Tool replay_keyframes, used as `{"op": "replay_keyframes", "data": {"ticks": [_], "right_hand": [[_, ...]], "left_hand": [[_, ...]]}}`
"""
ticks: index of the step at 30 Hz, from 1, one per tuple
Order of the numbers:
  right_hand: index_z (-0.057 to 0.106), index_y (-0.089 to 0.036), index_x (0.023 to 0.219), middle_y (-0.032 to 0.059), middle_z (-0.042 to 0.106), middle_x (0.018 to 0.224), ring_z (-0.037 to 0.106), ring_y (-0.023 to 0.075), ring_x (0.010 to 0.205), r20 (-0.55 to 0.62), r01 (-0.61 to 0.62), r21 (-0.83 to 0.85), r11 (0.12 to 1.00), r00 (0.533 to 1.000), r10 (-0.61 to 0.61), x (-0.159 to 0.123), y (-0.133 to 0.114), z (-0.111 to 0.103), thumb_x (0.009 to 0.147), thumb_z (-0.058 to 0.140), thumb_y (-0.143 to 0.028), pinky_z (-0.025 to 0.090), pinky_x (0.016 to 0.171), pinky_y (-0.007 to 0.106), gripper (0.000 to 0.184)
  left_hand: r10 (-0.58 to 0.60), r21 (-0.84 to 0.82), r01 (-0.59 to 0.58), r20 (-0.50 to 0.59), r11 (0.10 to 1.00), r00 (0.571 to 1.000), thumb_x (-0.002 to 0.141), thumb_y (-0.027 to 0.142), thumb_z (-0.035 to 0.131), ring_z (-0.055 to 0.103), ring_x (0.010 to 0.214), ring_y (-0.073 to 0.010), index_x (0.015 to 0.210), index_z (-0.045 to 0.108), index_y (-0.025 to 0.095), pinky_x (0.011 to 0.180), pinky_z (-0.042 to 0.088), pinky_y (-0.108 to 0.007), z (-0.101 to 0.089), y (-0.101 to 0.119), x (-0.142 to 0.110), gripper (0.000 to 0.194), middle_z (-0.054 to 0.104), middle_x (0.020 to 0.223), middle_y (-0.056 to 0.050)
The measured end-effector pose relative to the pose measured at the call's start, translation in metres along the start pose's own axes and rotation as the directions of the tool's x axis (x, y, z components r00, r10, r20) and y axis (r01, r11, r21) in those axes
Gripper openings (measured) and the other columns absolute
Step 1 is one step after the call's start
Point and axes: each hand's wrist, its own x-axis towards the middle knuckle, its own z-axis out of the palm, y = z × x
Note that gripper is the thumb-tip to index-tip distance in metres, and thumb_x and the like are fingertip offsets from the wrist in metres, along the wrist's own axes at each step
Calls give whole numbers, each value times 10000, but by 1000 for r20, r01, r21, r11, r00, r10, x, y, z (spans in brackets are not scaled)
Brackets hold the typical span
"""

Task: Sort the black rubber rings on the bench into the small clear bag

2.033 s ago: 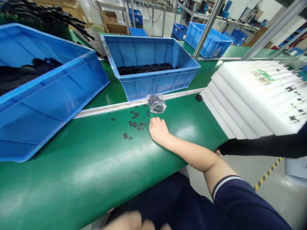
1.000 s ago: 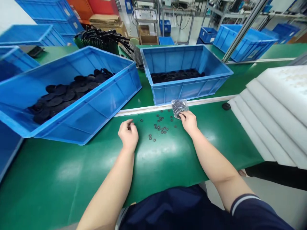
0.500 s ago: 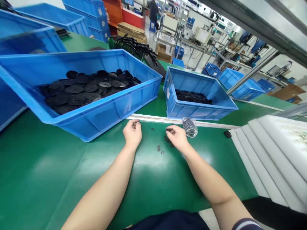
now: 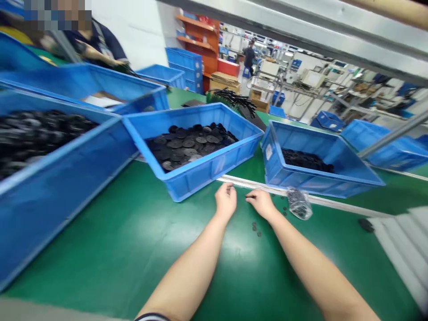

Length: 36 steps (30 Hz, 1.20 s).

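We see the left hand (image 4: 225,200) curled and the right hand (image 4: 261,203) with its fingers drawn together above the green mat (image 4: 100,232); whether either holds anything, we cannot tell. Small black rings (image 4: 256,227) lie just below the right hand, a clear bag of rings (image 4: 299,203) to its right, and a blue crate of black discs (image 4: 214,171) just ahead of the left hand.

A worker's left hand (image 4: 226,201) and right hand (image 4: 261,203) have an open lane over the green bench (image 4: 100,254) toward the body, while a tilted blue crate (image 4: 214,171) stands just ahead of the left hand and a second crate (image 4: 321,183) and plastic bag (image 4: 299,203) bar the way beyond the right.
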Motion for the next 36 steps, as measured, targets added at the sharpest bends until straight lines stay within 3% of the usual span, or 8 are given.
{"op": "replay_keyframes", "data": {"ticks": [4,11,20,24,28,31,33,36], "right_hand": [[788,-187,917,84,741,927,671,237,909,12,72,-195,978,997,-71,-8,-1,7,892,601,-162,504,855,348,191],[672,-92,1251,197,674,1090,594,306,1008,115,190,-678,710,982,-152,-40,-40,14,969,427,-117,473,809,411,375],[674,-107,1249,182,672,1173,624,289,1050,-5,70,-456,887,997,-81,-41,-29,10,959,432,-159,505,894,396,381],[721,-131,1127,167,707,1095,644,273,1035,-275,233,-329,915,904,-329,-19,-11,-42,968,430,-253,509,951,410,353],[733,-156,1054,166,717,1069,641,292,1038,-491,172,-454,874,771,-407,24,13,-140,941,485,-351,484,964,450,335],[744,-120,957,222,725,1038,669,318,959,-544,-144,-450,881,827,-143,57,56,-206,897,541,-327,490,880,442,296],[738,-132,766,237,731,860,680,320,743,-427,-343,-369,864,888,170,72,92,-231,833,652,-374,497,713,436,266],[700,-202,599,197,714,706,644,260,545,-200,-289,-192,938,947,250,77,136,-230,814,697,-434,484,593,401,317]], "left_hand": [[82,119,-82,4,990,997,851,132,507,651,715,-151,911,668,171,700,516,-259,1,-4,-3,176,709,817,-45],[152,181,-163,68,970,986,839,89,516,642,788,-178,884,661,175,760,498,-295,0,-7,-6,175,697,855,-59],[197,230,-232,164,945,967,830,64,516,608,753,-179,839,646,180,739,464,-298,-3,-1,-8,175,658,811,-43],[187,260,-225,164,939,969,824,55,521,595,748,-175,832,646,178,735,450,-294,-4,3,-9,176,645,795,-37],[171,276,-212,164,938,971,825,58,514,581,713,-163,825,648,183,704,434,-281,-4,6,-9,183,627,767,-21],[162,283,-203,163,937,973,828,66,509,578,705,-163,821,648,187,695,424,-279,-5,8,-9,184,617,752,-15],[146,286,-188,162,939,976,831,72,506,577,704,-165,815,646,189,690,418,-281,-5,9,-10,183,616,751,-16],[127,282,-169,161,944,979,832,78,499,579,706,-167,814,645,192,679,409,-282,-4,9,-10,186,624,765,-20]]}}
